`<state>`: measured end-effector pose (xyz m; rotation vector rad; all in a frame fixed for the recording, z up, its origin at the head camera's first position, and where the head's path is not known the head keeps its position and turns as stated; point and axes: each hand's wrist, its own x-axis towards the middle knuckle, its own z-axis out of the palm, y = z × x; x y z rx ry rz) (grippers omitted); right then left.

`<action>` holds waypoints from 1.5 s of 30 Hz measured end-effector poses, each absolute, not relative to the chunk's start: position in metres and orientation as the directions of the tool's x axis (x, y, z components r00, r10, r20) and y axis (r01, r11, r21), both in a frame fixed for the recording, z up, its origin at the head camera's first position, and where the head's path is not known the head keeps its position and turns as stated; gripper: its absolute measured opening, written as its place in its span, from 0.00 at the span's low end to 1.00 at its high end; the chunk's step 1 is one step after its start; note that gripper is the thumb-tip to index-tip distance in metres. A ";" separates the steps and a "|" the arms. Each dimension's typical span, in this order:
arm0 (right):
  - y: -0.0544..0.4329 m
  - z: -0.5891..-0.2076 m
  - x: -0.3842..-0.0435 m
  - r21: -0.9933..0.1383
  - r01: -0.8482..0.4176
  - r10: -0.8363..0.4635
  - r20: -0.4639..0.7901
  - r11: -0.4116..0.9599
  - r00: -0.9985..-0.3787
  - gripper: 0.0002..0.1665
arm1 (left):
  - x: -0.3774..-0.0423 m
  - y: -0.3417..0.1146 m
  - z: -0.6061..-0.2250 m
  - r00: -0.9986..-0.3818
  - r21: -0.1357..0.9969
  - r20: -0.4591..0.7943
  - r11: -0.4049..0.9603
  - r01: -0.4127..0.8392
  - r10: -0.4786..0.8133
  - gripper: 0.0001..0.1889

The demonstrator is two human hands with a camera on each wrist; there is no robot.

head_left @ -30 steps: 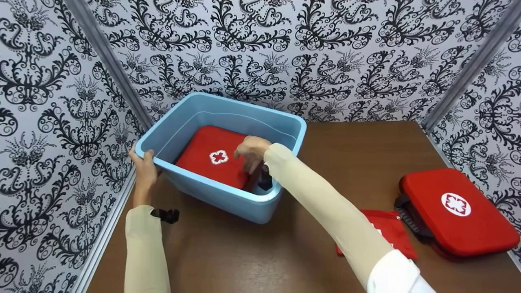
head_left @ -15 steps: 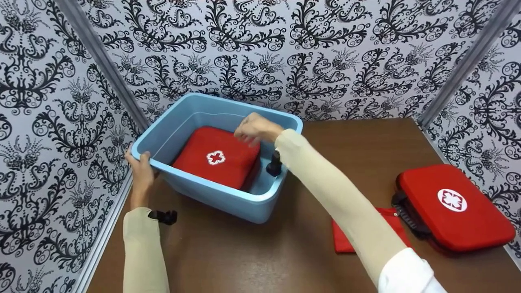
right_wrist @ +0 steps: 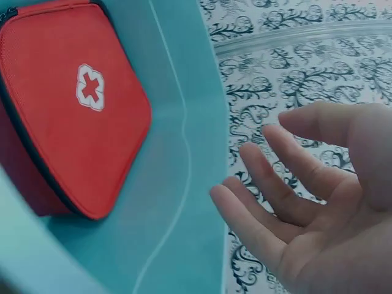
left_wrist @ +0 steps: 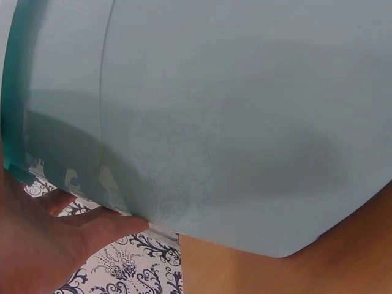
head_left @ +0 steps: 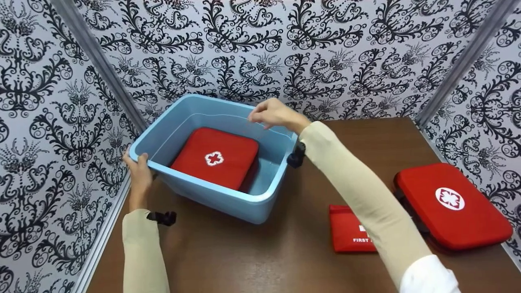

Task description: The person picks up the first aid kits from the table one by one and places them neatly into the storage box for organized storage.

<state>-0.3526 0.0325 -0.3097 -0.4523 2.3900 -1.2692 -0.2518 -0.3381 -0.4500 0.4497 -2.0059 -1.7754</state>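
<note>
Patterned black-and-white walls (head_left: 244,57) rise behind the blue bin (head_left: 220,203) and on both sides of it, and a brown table (head_left: 228,256) spreads out under it. To the right of the bin and well apart from it lies a red hard case (head_left: 456,207) with a round white emblem. Inside the bin, toward its left end, sits a red bag (head_left: 232,156) with a white badge facing up. Between the bin and the case, a flat red pouch (head_left: 348,230) is partly covered by a beige sleeve (head_left: 362,191). At the bin's near left corner, the left hand (head_left: 139,171) grips the rim. Above the bin's far right part hangs the right hand (head_left: 276,114), its fingers (right_wrist: 257,220) loosely bent, apart from one another and holding nothing.
</note>
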 end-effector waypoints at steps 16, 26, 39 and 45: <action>0.069 -0.312 -0.317 -0.462 -0.502 -0.502 0.134 0.731 -0.854 0.26 | -0.253 -0.340 -0.447 -0.864 0.995 0.077 0.087 0.039 -0.498 0.34; 0.105 -0.320 -0.305 -0.219 -0.606 -0.541 0.291 0.765 -0.789 0.30 | -0.253 -0.339 -0.452 -0.846 0.991 0.121 0.107 0.076 -0.520 0.34; 0.168 -0.336 -0.294 -0.166 -0.545 -0.473 0.334 0.822 -0.815 0.35 | -0.253 -0.341 -0.452 -0.854 0.992 0.104 0.112 0.053 -0.510 0.33; 0.201 -0.348 -0.288 -0.139 -0.542 -0.459 0.386 0.829 -0.800 0.37 | -0.253 -0.341 -0.451 -0.857 0.993 0.102 0.100 0.059 -0.505 0.33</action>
